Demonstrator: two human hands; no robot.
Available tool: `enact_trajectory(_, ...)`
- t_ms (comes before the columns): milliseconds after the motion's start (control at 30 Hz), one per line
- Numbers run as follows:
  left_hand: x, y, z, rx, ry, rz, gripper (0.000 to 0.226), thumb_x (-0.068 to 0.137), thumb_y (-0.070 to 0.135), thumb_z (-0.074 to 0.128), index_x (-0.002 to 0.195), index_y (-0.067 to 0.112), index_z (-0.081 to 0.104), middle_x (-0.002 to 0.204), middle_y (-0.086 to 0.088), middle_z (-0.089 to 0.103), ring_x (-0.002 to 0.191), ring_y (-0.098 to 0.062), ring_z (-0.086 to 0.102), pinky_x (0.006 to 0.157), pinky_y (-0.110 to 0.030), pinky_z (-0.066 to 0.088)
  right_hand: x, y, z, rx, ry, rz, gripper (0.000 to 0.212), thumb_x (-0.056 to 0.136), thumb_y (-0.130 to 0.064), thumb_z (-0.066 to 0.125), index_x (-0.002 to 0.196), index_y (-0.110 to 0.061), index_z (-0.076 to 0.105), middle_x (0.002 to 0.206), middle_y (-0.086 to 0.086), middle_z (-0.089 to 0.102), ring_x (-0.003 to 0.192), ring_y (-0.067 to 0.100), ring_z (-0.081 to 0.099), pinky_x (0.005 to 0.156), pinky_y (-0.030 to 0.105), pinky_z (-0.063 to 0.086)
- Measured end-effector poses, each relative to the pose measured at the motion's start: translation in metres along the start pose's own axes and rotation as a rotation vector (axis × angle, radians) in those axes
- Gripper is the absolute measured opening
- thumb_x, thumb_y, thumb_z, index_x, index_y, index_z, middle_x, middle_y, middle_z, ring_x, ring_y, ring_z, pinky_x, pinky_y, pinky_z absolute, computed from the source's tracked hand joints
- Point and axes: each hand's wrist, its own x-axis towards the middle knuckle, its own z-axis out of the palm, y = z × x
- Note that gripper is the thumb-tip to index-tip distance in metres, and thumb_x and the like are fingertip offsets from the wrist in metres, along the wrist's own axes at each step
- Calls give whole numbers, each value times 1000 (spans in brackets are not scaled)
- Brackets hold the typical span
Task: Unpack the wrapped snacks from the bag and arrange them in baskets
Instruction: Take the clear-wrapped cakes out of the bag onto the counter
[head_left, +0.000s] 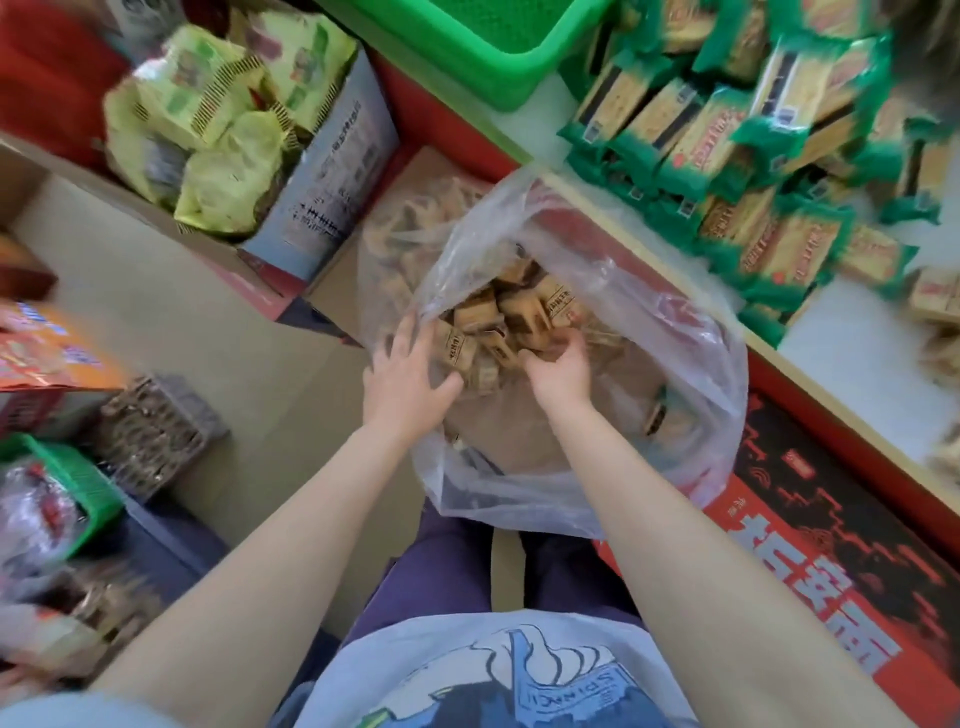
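Snacks (511, 317) sit heaped in the clear bag (675, 374) below the counter (852, 338).
My left hand (402, 371) spreads flat, fingers straight, on the bag's rim; my right hand (561, 361) cups upward under several brown packets, its grip loose. I judge a scoop this shallow could spill packets onto the floor, since the film sags.

Thin glossy clear-plastic bag (675, 364), matt brown paper-look snack wrappers (519, 312), woven wicker basket (156, 431)

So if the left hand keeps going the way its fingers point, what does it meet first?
Probably the clear plastic bag's near edge, then the brown wrapped snacks just beyond the left hand. Depth is unclear.
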Motion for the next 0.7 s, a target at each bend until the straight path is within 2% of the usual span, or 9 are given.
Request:
enact_trajectory(67, 0, -5, -6, -40, -22, 2, 82, 93, 50, 53, 160, 31, 9, 168, 7, 2, 152, -32, 9, 118, -56, 21, 3, -7, 12, 28, 109, 28, 43, 88, -17, 73, 123, -10, 49, 114, 7, 59, 109, 29, 60, 82, 30, 43)
enact_trajectory(133, 1, -10, -10, -62, -28, 15, 82, 94, 50, 53, 160, 31, 7, 168, 6, 4, 151, -32, 11, 119, -54, 20, 4, -15, 23, 38, 165, 13, 46, 85, -18, 77, 122, -9, 51, 116, 9, 64, 107, 28, 62, 84, 30, 44)
enact_trajectory(233, 2, -13, -17, -63, -37, 33, 82, 95, 51, 51, 160, 32, 5, 168, 4, 4, 152, -31, 12, 120, -54, 18, 3, -22, 33, -28, 116, -23, 40, 86, -19, 75, 121, -10, 60, 116, 8, 68, 106, 26, 63, 86, 31, 47)
enact_trajectory(333, 3, -9, -27, -65, -29, 72, 81, 95, 55, 50, 158, 41, 1, 168, -1, 4, 152, -30, 12, 120, -54, 16, -3, -23, 20, -45, 64, -45, 22, 83, -26, 73, 102, -16, 68, 106, 9, 69, 97, 26, 64, 78, 29, 43)
enact_trajectory(433, 6, 9, -40, -125, -17, 122, 73, 96, 60, 46, 154, 52, 3, 168, -3, 4, 153, -26, 8, 121, -53, 11, -17, -22, -11, -68, 1, -81, 24, 80, -33, 73, 100, -26, 62, 113, 5, 61, 98, 21, 59, 82, 30, 44)
enact_trajectory(500, 9, 27, -48, -149, -13, 169, 65, 97, 62, 41, 154, 53, 11, 168, -1, 4, 153, -24, 6, 121, -52, 8, -32, -23, -39, -21, -23, -73, 27, 86, -29, 72, 108, -23, 58, 112, -1, 60, 96, 15, 58, 77, 27, 45)
enact_trajectory(600, 9, 69, -59, -187, -12, 266, 50, 100, 58, 40, 148, 43, 40, 166, 2, 12, 152, -21, 11, 121, -47, 12, -56, -21, -87, 213, -43, -44, 18, 92, -25, 71, 107, -19, 63, 101, -4, 70, 93, 14, 65, 73, 23, 54)
enact_trajectory(667, 1, 110, -61, -277, -60, 368, 39, 101, 48, 48, 134, 31, 59, 156, 1, 36, 145, -18, 30, 114, -35, 25, -71, -19, -118, 402, -33, -17, 16, 92, -30, 71, 104, -20, 69, 100, 2, 75, 98, 24, 69, 84, 39, 58)
enact_trajectory(700, -8, 135, -61, -358, -146, 407, 34, 100, 43, 53, 128, 26, 63, 144, 2, 49, 135, -14, 43, 107, -28, 33, -77, -18, -135, 490, -12, -15, 18, 91, -32, 72, 103, -19, 71, 99, 5, 76, 96, 27, 70, 85, 45, 56)
